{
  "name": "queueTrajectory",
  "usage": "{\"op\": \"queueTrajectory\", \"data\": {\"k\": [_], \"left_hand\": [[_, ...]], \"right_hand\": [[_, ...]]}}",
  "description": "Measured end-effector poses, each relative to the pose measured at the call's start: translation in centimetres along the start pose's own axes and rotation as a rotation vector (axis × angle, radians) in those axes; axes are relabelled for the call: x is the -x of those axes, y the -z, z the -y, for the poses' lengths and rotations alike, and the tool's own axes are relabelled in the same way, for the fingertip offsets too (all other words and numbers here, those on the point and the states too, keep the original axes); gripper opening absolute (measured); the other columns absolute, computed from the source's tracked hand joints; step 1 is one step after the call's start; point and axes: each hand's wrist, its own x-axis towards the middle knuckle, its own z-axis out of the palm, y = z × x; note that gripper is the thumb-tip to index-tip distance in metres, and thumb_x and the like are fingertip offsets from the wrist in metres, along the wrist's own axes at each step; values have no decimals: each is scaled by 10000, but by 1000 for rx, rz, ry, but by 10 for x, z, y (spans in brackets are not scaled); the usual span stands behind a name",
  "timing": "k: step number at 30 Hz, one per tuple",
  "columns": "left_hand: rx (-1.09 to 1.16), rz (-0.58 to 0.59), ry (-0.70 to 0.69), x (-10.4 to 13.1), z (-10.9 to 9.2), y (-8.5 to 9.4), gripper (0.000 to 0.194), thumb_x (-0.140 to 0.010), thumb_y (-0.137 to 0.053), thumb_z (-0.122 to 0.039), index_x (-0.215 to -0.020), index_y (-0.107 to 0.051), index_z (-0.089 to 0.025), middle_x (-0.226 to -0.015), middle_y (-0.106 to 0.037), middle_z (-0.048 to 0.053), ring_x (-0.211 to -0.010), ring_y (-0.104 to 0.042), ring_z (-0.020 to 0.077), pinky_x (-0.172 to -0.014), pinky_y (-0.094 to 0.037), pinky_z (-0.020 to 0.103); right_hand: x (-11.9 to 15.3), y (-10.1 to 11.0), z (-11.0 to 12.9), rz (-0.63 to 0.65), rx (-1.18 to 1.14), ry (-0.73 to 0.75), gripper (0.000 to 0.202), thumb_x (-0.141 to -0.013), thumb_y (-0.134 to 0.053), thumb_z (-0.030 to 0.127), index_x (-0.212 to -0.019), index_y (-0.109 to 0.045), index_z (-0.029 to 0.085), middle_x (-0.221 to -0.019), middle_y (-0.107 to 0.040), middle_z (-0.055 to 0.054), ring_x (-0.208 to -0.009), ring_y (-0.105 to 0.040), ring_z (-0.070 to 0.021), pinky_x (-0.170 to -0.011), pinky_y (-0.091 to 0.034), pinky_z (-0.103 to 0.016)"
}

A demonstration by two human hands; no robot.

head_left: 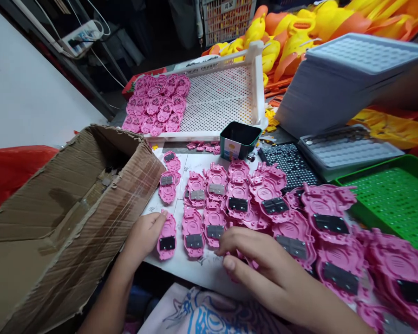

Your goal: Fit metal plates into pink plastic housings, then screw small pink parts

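Observation:
My left hand [146, 232] is closed on the upper left edge of a pink plastic casing [166, 251] with a black panel, at the left end of the front row. My right hand [256, 260] hovers over the front casings with its fingers curled and apart; nothing shows between them. Just beyond its fingertips lies a pink casing with a grey panel [215, 231]. Another grey-panelled casing [194, 227] lies between my hands. More pink casings [327, 208], some stacked, spread to the right, partly hidden by my right hand and forearm.
An open cardboard box [125, 204] stands at left. Behind the casings are a green-black container [242, 139] and a white perforated crate [219, 95] with pink parts. At right are a green tray [393, 185], a black perforated tray [289, 162] and stacked white trays [320, 88].

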Motion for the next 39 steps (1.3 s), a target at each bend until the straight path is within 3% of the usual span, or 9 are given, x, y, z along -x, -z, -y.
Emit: {"op": "queueTrajectory", "data": {"k": [6,10,16,24,28,31,33,36,39], "left_hand": [[-320,-42,142,-12,-9,2,483,-848,-386,-547,-537,-512,-200,-573,-592,78,-588,-559,233,-555,-298,292],[-438,-107,219,-18,-15,9,547,-823,-364,-647,-712,-638,-187,-744,-678,148,-769,-636,328,-602,-364,325],[-459,-163,232,-36,-32,2,661,-738,-407,-749,-878,-685,-166,-859,-704,198,-860,-643,402,-675,-421,401],[-325,-288,211,-35,-28,9,468,-777,-480,-580,-807,-678,-157,-739,-674,161,-746,-627,349,-617,-377,354],[-105,-416,126,-25,-27,8,405,-762,-539,-549,-824,-640,-162,-580,-536,30,-594,-528,209,-574,-329,291],[222,-404,-3,-17,-38,7,554,-727,-507,-674,-891,-608,-154,-505,-371,-55,-469,-387,124,-504,-312,254],[542,-292,-103,-12,-54,6,645,-715,-449,-756,-891,-599,-154,-473,-305,-83,-409,-301,94,-451,-299,241],[1230,51,-244,-7,-83,5,515,-716,-618,-647,-836,-618,-145,-442,-295,-96,-386,-260,64,-423,-267,211],[1463,242,-246,-5,-109,-1,449,-773,-622,-565,-777,-636,-116,-448,-361,-69,-408,-335,65,-447,-299,208]], "right_hand": [[0,-1,-1,52,16,-16,321,-940,-415,323,-682,-543,180,-636,-558,-1,-582,-523,-98,-534,-432,-212],[0,-1,-1,72,37,9,335,-947,-393,321,-676,-528,178,-629,-544,2,-568,-507,-92,-517,-417,-205],[1,0,-2,62,51,16,343,-947,-396,337,-676,-532,177,-631,-545,-3,-577,-507,-97,-526,-420,-210],[0,2,-1,61,54,11,308,-934,-425,309,-682,-540,173,-634,-543,3,-588,-506,-92,-533,-411,-205],[-2,4,-2,22,47,-6,306,-930,-435,301,-670,-538,178,-627,-547,5,-577,-512,-91,-529,-416,-204],[-3,3,-4,-75,36,-38,269,-916,-469,283,-679,-546,183,-630,-569,5,-584,-532,-94,-528,-426,-204],[-3,2,-7,-144,46,-14,213,-903,-495,244,-707,-555,185,-647,-584,7,-605,-545,-93,-543,-439,-202],[-2,0,-10,-277,120,90,93,-877,-530,173,-796,-575,184,-713,-612,-2,-669,-574,-96,-599,-477,-209],[0,-2,-13,-423,229,212,100,-845,-562,120,-928,-587,171,-821,-625,-37,-764,-601,-110,-671,-519,-224]]}}
